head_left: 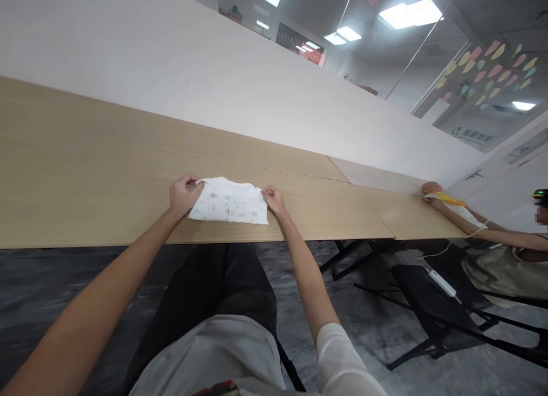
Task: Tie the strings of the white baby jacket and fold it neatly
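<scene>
A small white baby shirt [231, 202] with little green and grey prints lies folded on the wooden table, near its front edge. My left hand [185, 194] pinches the shirt's upper left corner between thumb and fingers. At the opposite upper corner, my right hand [273, 198] is closed on the fabric. Between the two hands the upper edge dips slightly, and the lower edge rests close to the table's rim.
The long wooden table [85, 156] runs along a white wall [171, 71] with glass above. To the right, another person's hand [434, 203] holds yellow and white cloth on the same table. A black folding chair [432, 293] bearing a white power strip [442, 282] stands below.
</scene>
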`<state>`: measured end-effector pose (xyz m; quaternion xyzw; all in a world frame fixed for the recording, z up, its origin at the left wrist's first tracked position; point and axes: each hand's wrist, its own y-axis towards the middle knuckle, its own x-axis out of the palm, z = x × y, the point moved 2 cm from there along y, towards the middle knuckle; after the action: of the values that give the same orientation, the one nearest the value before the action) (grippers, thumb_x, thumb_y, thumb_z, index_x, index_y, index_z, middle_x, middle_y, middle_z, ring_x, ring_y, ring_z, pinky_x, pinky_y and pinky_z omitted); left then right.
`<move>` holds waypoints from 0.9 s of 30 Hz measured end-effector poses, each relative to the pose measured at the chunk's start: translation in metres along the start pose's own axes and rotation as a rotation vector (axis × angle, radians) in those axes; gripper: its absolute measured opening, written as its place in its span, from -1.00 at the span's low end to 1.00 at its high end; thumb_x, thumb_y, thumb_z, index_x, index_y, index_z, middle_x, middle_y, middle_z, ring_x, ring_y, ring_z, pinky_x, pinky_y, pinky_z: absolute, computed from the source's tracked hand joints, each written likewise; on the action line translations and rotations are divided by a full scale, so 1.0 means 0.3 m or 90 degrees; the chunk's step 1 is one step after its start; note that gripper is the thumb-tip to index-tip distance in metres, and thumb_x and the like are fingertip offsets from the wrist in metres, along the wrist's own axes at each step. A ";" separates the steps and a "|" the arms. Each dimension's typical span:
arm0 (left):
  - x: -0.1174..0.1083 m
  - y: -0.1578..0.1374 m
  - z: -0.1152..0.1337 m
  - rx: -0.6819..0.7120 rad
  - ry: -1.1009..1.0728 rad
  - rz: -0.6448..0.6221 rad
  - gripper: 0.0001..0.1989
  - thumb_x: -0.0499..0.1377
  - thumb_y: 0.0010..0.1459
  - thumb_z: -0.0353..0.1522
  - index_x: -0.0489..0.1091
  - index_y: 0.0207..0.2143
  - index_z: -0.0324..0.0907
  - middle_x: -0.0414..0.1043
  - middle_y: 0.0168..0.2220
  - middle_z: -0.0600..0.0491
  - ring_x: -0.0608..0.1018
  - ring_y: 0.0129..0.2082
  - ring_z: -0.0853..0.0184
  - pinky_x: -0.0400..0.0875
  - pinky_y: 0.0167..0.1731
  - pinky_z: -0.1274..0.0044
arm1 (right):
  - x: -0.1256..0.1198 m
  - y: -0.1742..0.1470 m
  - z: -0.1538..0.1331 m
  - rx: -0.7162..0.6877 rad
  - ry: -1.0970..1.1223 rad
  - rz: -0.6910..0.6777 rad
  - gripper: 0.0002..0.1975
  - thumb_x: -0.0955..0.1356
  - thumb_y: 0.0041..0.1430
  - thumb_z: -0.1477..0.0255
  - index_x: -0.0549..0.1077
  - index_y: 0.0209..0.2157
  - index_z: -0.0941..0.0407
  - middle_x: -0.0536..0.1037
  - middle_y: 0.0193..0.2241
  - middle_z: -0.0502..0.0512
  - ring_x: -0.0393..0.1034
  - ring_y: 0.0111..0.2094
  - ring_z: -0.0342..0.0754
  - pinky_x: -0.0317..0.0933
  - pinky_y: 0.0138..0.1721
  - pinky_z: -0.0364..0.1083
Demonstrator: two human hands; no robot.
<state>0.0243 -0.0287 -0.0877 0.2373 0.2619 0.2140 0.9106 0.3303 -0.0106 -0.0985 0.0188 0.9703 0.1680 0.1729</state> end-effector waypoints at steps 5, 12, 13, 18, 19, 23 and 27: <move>-0.043 0.107 0.124 0.030 -0.071 0.070 -0.92 0.15 0.04 -0.40 0.28 -0.44 -0.21 0.38 -0.45 0.10 0.42 -0.40 0.42 0.36 -0.30 0.56 | -0.076 0.074 -0.164 -0.100 -0.031 0.009 -0.66 0.36 0.11 0.10 0.35 -0.36 0.10 0.36 -0.49 -0.07 0.25 -0.43 -0.15 0.13 -0.37 -0.18; -0.230 0.330 0.389 0.212 -0.027 0.153 -0.81 0.10 0.23 -0.35 0.30 -0.23 -0.36 0.18 -0.42 0.14 0.40 -0.37 0.50 0.24 -0.26 0.54 | -0.221 0.194 -0.536 -0.251 -0.052 0.093 -0.57 0.28 0.23 -0.04 0.29 -0.27 0.07 0.08 -0.58 -0.16 0.03 -0.55 -0.20 -0.05 -0.49 -0.21; -0.260 0.339 0.421 0.247 0.004 0.148 -0.77 0.09 0.26 -0.31 0.29 -0.19 -0.36 0.18 -0.40 0.15 0.43 -0.34 0.48 0.24 -0.23 0.51 | -0.234 0.193 -0.574 -0.265 -0.074 0.090 -0.57 0.26 0.26 -0.05 0.29 -0.26 0.06 0.08 -0.58 -0.15 0.02 -0.55 -0.20 -0.05 -0.49 -0.21; -0.336 0.327 0.441 0.298 0.189 0.021 -0.52 -0.01 0.32 -0.10 0.26 -0.04 -0.39 0.23 -0.35 0.14 0.53 -0.21 0.29 0.27 -0.09 0.32 | -0.277 0.164 -0.617 -0.273 -0.342 0.012 -0.56 0.28 0.27 -0.02 0.37 -0.28 0.11 0.19 -0.58 -0.11 0.10 -0.53 -0.18 -0.02 -0.42 -0.17; -0.330 0.319 0.418 0.302 0.234 -0.024 -0.48 -0.02 0.32 -0.06 0.26 -0.03 -0.39 0.26 -0.35 0.12 0.54 -0.19 0.23 0.27 -0.07 0.29 | -0.281 0.161 -0.597 -0.261 -0.413 -0.015 -0.55 0.31 0.25 -0.02 0.39 -0.29 0.12 0.24 -0.58 -0.09 0.15 -0.52 -0.17 0.00 -0.40 -0.17; -0.257 0.275 0.289 0.302 0.424 -0.200 -0.46 -0.06 0.32 -0.04 0.31 0.01 -0.33 0.40 -0.39 0.01 0.55 -0.19 0.08 0.32 -0.09 0.25 | -0.273 0.158 -0.475 -0.198 -0.633 -0.126 -0.52 0.40 0.16 -0.01 0.47 -0.30 0.18 0.46 -0.48 0.06 0.30 -0.42 -0.08 0.04 -0.36 -0.15; -0.153 0.232 0.168 0.241 0.515 -0.330 -0.48 -0.13 0.35 -0.09 0.27 0.10 -0.29 0.53 -0.25 -0.13 0.55 -0.20 0.09 0.35 -0.18 0.37 | -0.215 0.145 -0.369 -0.134 -0.735 -0.217 -0.56 0.39 0.21 0.06 0.54 -0.27 0.20 0.58 -0.34 0.18 0.41 -0.31 -0.01 0.08 -0.34 -0.15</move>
<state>-0.0004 -0.0132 0.0052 0.2235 0.6778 0.0047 0.7004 0.3520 -0.0109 0.0350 -0.0656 0.6874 0.1958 0.6963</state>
